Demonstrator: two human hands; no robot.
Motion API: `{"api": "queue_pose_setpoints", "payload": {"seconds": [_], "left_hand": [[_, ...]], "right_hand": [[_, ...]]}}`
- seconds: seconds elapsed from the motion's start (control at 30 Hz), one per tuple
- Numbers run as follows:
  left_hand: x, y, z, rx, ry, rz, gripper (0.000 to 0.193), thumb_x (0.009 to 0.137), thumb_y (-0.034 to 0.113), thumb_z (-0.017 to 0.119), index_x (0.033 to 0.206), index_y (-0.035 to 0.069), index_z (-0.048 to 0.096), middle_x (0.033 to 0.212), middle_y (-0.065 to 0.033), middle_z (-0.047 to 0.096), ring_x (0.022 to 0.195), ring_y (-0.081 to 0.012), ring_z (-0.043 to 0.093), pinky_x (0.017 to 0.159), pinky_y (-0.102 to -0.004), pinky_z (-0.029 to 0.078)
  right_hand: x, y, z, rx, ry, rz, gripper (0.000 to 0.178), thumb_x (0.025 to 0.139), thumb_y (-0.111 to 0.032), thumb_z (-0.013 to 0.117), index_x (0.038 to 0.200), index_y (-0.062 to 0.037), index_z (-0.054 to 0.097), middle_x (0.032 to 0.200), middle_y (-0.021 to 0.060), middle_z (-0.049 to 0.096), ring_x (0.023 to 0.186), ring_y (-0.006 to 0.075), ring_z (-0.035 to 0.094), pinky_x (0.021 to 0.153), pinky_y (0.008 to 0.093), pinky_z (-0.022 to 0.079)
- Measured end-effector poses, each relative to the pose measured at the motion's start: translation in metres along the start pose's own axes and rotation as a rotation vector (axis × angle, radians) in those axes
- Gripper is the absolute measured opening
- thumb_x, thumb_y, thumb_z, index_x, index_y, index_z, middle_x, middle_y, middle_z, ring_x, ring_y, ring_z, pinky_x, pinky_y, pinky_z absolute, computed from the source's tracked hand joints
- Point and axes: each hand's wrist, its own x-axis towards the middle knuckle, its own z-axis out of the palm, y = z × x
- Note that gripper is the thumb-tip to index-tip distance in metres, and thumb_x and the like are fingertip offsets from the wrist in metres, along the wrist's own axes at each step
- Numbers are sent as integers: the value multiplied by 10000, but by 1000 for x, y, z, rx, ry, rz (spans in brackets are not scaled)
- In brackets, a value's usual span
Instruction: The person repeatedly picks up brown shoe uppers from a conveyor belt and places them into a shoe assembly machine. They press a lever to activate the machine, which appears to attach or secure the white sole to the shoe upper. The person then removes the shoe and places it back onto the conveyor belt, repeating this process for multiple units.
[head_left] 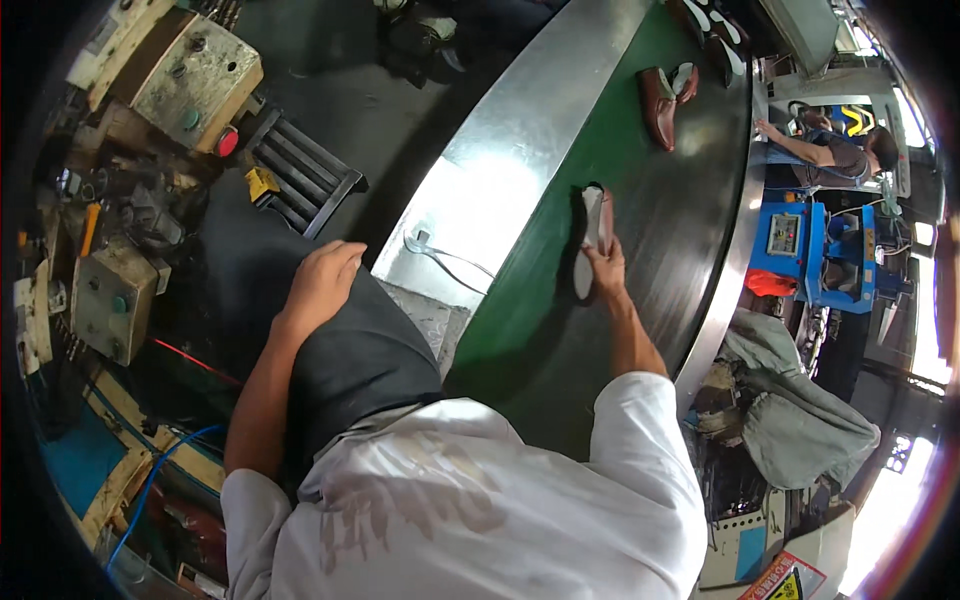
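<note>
My right hand [609,270] grips a reddish-brown shoe [598,215] over the belt. The shoe's pale grey sole shows lengthwise, and part of the upper is hidden behind my fingers. My left hand [325,284] lies on my dark-trousered leg with its fingers laid out and nothing in it. On the metal ledge [530,110] between my hands lies a pair of pincers [440,257]. Farther along the green belt [535,325] sits a pair of reddish-brown shoes [660,108], and several darker shoes [722,40] with pale soles lie beyond them.
To my left stand worn machine control boxes [195,85] with a red button [227,141] and a black slatted rack [305,175]. Across the belt are a blue machine [815,250], a grey cloth [790,400] and another person [835,155] at work.
</note>
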Motion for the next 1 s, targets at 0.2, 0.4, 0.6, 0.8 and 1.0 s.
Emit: {"api": "queue_pose_setpoints", "payload": {"seconds": [0.2, 0.4, 0.6, 0.8, 1.0], "left_hand": [[22, 29, -32, -423, 56, -101, 361, 1105, 190, 612, 1399, -16, 649, 1240, -165, 762, 1177, -206, 717, 965, -341, 574], [24, 49, -98, -372, 436, 15, 376, 1015, 225, 746, 1311, 7, 665, 1213, -194, 679, 1027, -283, 735, 897, -401, 564], [-88, 0, -172, -187, 826, -123, 197, 1012, 97, 687, 1165, -21, 646, 992, -101, 690, 873, -149, 687, 740, -327, 551], [-167, -22, -174, 216, 1051, -151, 295, 855, -84, 640, 1145, -32, 624, 937, -174, 627, 762, -262, 657, 692, -341, 525], [-203, 3, -198, -318, 748, -269, 345, 927, -86, 597, 1263, -24, 648, 977, -45, 648, 875, -150, 662, 790, -311, 534]], "right_hand": [[-121, -161, 84, 275, -329, -65, 661, 929, -296, 806, 1436, 50, 560, 1229, 140, 707, 1061, 209, 694, 934, 353, 551], [-234, -323, 166, 415, -647, -310, 738, 919, -234, 815, 1525, 48, 502, 1319, 153, 681, 1153, 224, 671, 1015, 367, 533], [-310, -381, 230, 136, -850, -703, 883, 887, -320, 857, 1574, 52, 446, 1405, 224, 659, 1271, 287, 655, 1095, 393, 507], [-359, -409, 250, -53, -997, -730, 888, 864, -297, 852, 1578, 42, 446, 1420, 241, 655, 1275, 296, 666, 1094, 390, 513], [-355, -402, 256, 67, -1185, -651, 859, 873, -204, 826, 1614, -28, 428, 1470, 225, 638, 1364, 319, 623, 1151, 412, 472]]}}
